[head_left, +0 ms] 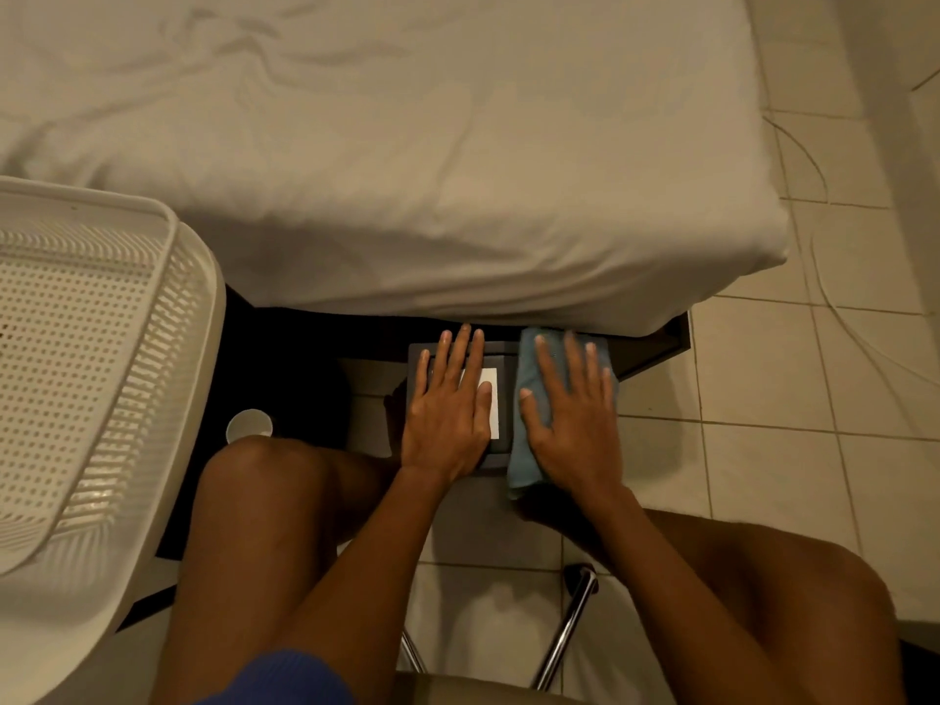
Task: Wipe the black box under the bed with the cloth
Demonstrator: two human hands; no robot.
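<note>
We are pressing our left hand (447,414) flat on the black box (501,363), fingers spread. Our right hand (572,414), fingers apart, is lying on the blue cloth (529,368) draping the box's right side, fingertips reaching under the bed (407,170).

Black box (501,366) (white label), blue-grey cloth (529,379), white perforated basket (101,348), beige tiles (788,424)
</note>
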